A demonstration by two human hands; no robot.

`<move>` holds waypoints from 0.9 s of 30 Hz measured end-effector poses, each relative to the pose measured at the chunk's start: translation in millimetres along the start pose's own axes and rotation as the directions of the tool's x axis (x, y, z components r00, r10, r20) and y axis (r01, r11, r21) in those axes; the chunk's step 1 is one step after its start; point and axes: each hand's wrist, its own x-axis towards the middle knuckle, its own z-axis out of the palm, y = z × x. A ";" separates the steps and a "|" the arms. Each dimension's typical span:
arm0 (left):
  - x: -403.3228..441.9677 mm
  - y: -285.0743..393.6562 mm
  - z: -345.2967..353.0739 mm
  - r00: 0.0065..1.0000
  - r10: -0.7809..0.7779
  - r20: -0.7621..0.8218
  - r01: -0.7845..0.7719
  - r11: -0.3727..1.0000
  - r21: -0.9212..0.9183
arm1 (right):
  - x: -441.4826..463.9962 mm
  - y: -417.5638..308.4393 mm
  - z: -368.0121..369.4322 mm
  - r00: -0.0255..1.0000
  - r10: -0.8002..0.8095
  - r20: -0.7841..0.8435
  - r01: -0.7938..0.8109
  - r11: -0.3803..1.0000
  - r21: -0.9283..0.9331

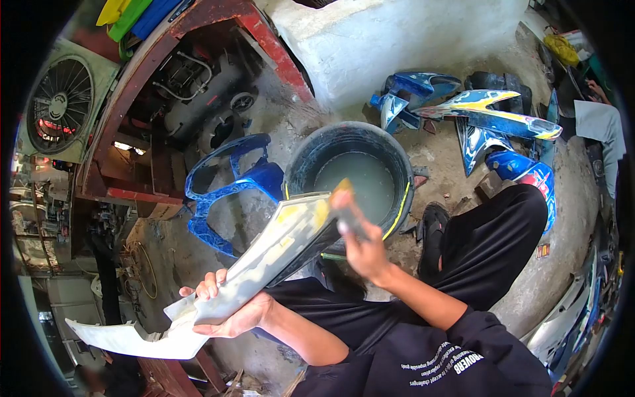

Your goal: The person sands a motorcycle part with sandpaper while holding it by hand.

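My left hand is wrapped around the lower middle of a long motorbike fairing panel, whitish grey with yellow patches. The panel slants up to the right, its far end over the rim of a dark bucket with cloudy water in it. At that upper end is my right hand, slightly smeared by motion. Its fingers are closed on a dark grey piece that looks like sandpaper, against the panel's end. The wide, curved lower end of the panel sticks out past my left hand.
Left of the bucket lies a blue plastic fairing frame. Several blue, white and yellow fairings lie at the right, near a blue piece by my knee. A compressor stands under a red bench. Another person's hand shows far right.
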 end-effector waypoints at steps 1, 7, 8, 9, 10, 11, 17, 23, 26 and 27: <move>1.1 -0.3 -0.3 1.000 -0.003 0.005 0.003 1.000 -0.001 | 0.1 -1.8 -1.0 1.000 0.000 -0.006 0.000 1.000 0.002; 1.5 3.1 -0.5 1.000 0.012 0.017 -0.012 1.000 -0.011 | 11.3 -11.5 -14.8 0.988 0.152 -0.018 -0.153 0.983 -0.100; 2.6 2.6 -0.5 1.000 0.018 -0.009 -0.018 1.000 -0.006 | 6.7 -5.3 -12.2 0.982 0.182 -0.049 -0.184 0.982 -0.033; 3.5 2.1 -1.3 0.999 0.021 -0.034 -0.021 1.000 -0.001 | 4.6 -4.8 -9.2 0.974 0.211 -0.081 -0.209 0.977 0.035; 4.3 2.5 -2.0 0.999 0.017 -0.033 -0.017 1.000 0.000 | 0.3 -7.0 -10.4 0.996 -0.083 0.014 0.084 0.991 -0.106; 4.5 1.8 -2.1 0.999 0.023 -0.042 -0.023 1.000 -0.009 | -0.3 -8.7 -12.5 0.922 -0.357 0.146 0.382 0.899 -0.212; 0.8 -1.2 4.9 0.998 0.008 -0.069 -0.008 1.000 -0.002 | 10.6 -2.9 -13.4 0.996 0.059 -0.066 -0.063 0.997 -0.054; 2.1 -0.8 2.1 0.998 0.010 -0.059 -0.011 1.000 -0.014 | 14.6 11.1 -16.8 0.995 -0.094 0.037 0.098 0.984 -0.151; 1.5 -2.7 3.0 0.998 -0.004 -0.067 0.003 1.000 -0.013 | 6.6 1.2 -9.7 0.979 -0.188 0.083 0.200 0.962 -0.188; 1.8 -3.5 3.7 0.996 0.005 -0.090 -0.003 1.000 0.020 | 0.9 -8.0 -8.7 0.915 -0.313 0.253 0.372 0.899 -0.232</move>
